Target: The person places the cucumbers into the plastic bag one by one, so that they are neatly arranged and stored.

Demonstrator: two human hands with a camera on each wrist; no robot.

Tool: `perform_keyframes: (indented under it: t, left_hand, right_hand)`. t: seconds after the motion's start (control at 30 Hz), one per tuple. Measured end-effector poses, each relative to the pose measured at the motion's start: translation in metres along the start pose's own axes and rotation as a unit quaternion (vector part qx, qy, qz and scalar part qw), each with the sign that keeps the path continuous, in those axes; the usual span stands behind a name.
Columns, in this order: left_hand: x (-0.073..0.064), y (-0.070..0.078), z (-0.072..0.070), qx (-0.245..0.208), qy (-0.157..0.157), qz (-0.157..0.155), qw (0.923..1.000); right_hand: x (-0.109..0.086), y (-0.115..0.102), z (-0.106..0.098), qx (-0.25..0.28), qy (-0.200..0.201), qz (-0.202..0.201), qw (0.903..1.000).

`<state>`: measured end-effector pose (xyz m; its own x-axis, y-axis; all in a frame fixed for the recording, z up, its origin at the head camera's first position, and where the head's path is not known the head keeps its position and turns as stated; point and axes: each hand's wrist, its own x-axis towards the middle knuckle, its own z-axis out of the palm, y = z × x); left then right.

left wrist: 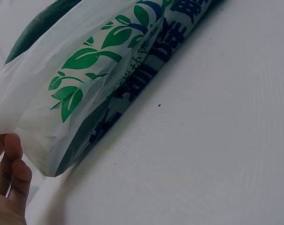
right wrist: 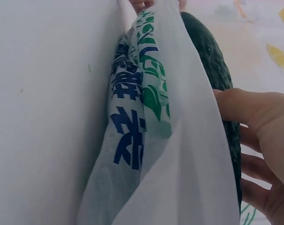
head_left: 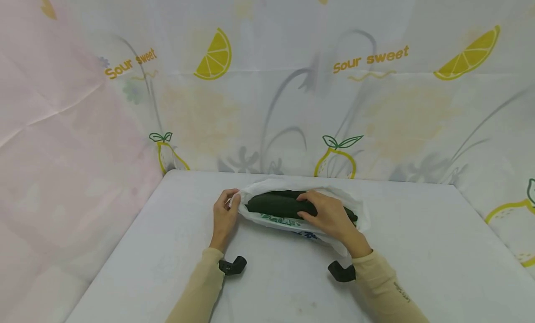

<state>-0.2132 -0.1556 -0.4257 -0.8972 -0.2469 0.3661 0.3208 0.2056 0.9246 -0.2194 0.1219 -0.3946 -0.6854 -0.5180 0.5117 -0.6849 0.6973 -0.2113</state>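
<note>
A white plastic bag (head_left: pixel 267 224) with green leaf prints and dark blue characters lies open on the table. Dark green cucumbers (head_left: pixel 271 206) rest side by side in its mouth. At the bag's left end my left hand (head_left: pixel 225 216) pinches the edge of the plastic; in the left wrist view its fingertips (left wrist: pixel 12 145) meet the film. My right hand (head_left: pixel 328 215) reaches over the bag and grips the front cucumber near its right part. In the right wrist view, the thumb presses the bumpy cucumber (right wrist: pixel 212 56) beside the bag's edge, and the other fingers curl behind it.
The bag lies on a white table (head_left: pixel 276 286), toward its back edge. Behind stands a fabric backdrop (head_left: pixel 267 105) printed with lemons and lettering. Black wrist-worn devices (head_left: pixel 234 266) project inward from both sleeves.
</note>
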Motion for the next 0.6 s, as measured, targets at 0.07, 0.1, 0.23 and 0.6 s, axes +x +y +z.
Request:
perform_keyframes:
  t: [0.07,0.1,0.23,0.6]
  left_hand:
    - [0.0,0.0,0.0,0.0,0.0,-0.001,1.0]
    - [0.0,0.0,0.0,0.0,-0.001,-0.001,1.0]
    - [0.0,0.0,0.0,0.0,-0.004,-0.002,1.0]
    - [0.0,-0.001,0.001,0.001,-0.004,0.006,1.0]
  right_hand:
    - [0.0,0.0,0.002,0.0,0.005,0.002,1.0]
    - [0.0,0.0,0.003,-0.002,0.008,0.003,1.0]
    - [-0.001,0.002,0.008,-0.005,0.016,0.003,0.9999]
    - [-0.002,0.008,0.02,0.008,0.041,0.006,0.9991]
